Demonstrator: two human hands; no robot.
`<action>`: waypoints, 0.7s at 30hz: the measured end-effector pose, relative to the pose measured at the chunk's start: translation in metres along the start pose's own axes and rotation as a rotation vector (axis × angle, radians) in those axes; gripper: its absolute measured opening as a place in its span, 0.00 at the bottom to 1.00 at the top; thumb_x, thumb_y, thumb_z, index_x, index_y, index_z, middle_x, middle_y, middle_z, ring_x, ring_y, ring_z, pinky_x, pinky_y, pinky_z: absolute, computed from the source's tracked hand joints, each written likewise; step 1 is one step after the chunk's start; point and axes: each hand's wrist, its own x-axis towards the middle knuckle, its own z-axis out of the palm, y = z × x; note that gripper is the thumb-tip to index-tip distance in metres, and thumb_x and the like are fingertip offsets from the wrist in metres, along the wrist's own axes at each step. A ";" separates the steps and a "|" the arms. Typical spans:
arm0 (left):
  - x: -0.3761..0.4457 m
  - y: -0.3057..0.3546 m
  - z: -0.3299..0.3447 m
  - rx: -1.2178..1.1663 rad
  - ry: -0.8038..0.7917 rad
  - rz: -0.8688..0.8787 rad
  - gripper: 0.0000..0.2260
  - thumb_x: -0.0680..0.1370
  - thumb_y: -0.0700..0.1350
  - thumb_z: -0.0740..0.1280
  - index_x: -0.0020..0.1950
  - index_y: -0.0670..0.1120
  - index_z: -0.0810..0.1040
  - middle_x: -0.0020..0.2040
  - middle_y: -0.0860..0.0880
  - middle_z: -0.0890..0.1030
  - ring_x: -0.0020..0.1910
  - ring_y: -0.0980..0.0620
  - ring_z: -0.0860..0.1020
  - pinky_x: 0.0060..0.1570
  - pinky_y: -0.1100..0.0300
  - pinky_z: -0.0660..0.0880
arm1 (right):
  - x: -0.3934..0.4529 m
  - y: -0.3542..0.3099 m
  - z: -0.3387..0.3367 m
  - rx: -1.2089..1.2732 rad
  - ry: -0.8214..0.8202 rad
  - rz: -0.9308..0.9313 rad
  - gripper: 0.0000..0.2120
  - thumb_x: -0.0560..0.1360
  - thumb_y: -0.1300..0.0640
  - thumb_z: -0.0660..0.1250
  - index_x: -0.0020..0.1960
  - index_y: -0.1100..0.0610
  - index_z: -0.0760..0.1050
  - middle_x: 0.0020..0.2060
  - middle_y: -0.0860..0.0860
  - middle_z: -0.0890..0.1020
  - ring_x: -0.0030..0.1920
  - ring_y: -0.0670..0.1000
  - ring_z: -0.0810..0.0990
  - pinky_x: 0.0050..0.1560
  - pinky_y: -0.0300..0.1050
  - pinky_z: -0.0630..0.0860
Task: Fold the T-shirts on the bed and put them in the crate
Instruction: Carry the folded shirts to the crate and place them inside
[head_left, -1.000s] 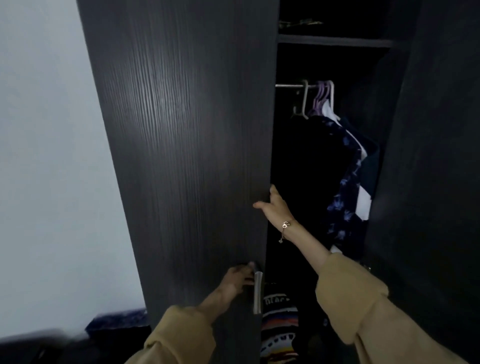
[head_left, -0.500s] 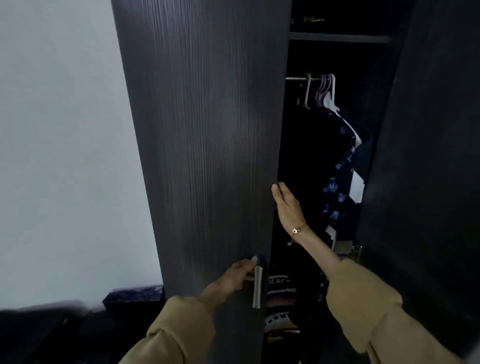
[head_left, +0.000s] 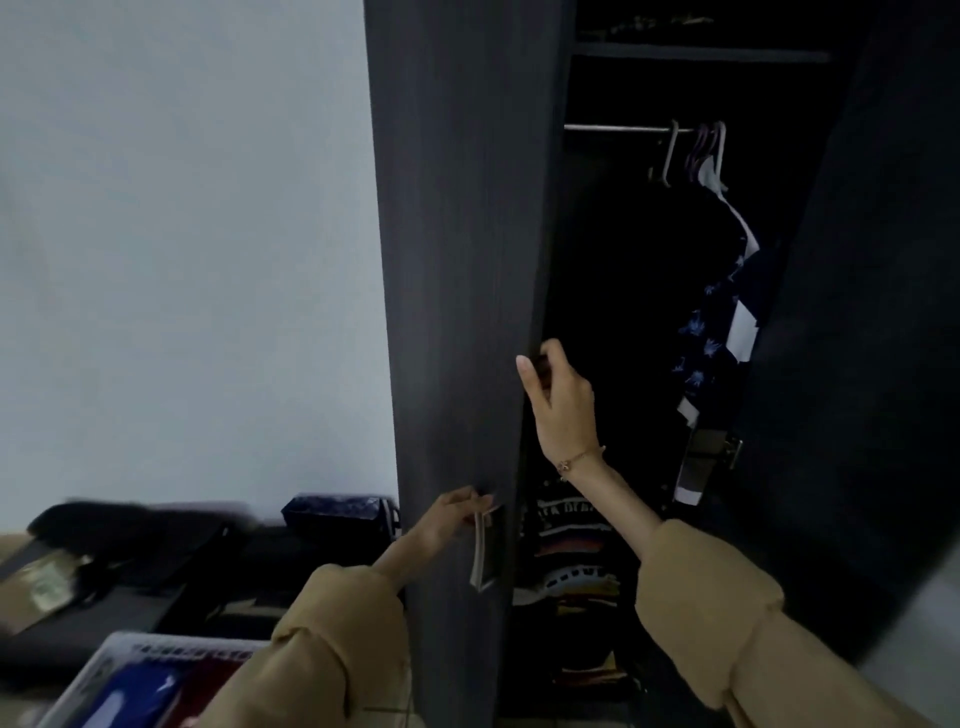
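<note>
Crate: a white slatted crate (head_left: 111, 670) sits at the near left corner, cut off by the bottom edge and partly covered by the left sleeve (head_left: 332, 649).
T-shirts: folded cloth lies inside the crate, one piece blue (head_left: 135, 696) and one dark red (head_left: 208, 686); both are blurred and only partly seen.
Left hand: the left hand (head_left: 449, 514) reaches up from the near side, fingers closed around the top of the metal handle (head_left: 480, 545) on the wardrobe door.
Right hand: the right hand (head_left: 558, 400) is higher and to the right, fingers curled round the door's free edge and hidden behind it, thumb on the front face; a thin bracelet (head_left: 576, 460) circles the wrist.
Wardrobe door: a tall dark wood-grain door (head_left: 457, 234) stands partly open in the centre.
Wardrobe inside: very dark; a rail (head_left: 618, 128) carries pale hangers (head_left: 701, 150) and a navy patterned garment (head_left: 711, 332); striped folded clothes (head_left: 571, 525) are stacked low down, their details hard to read.
Left of wardrobe: a pale wall (head_left: 182, 234), with dark blurred objects (head_left: 130, 535) and a blue patterned box (head_left: 337, 512) below it; I cannot tell what they rest on.
</note>
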 end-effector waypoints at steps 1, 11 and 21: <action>-0.005 -0.002 -0.006 -0.012 0.000 -0.015 0.11 0.79 0.43 0.63 0.37 0.49 0.71 0.37 0.51 0.76 0.39 0.55 0.74 0.39 0.63 0.66 | -0.004 -0.007 0.004 -0.005 0.007 -0.018 0.12 0.80 0.50 0.58 0.47 0.60 0.68 0.32 0.51 0.74 0.29 0.46 0.72 0.29 0.34 0.67; -0.061 -0.035 -0.096 -0.085 0.013 -0.004 0.12 0.80 0.44 0.61 0.37 0.47 0.66 0.32 0.57 0.77 0.35 0.61 0.75 0.36 0.71 0.69 | -0.035 -0.093 0.074 -0.076 0.138 -0.164 0.17 0.77 0.49 0.59 0.45 0.64 0.70 0.34 0.49 0.70 0.31 0.46 0.69 0.28 0.30 0.61; -0.075 -0.041 -0.169 0.030 -0.030 0.065 0.12 0.80 0.41 0.61 0.37 0.45 0.68 0.38 0.48 0.73 0.48 0.49 0.72 0.42 0.66 0.67 | -0.044 -0.153 0.132 -0.277 0.205 -0.161 0.20 0.77 0.47 0.57 0.49 0.65 0.72 0.34 0.56 0.75 0.27 0.51 0.73 0.22 0.41 0.69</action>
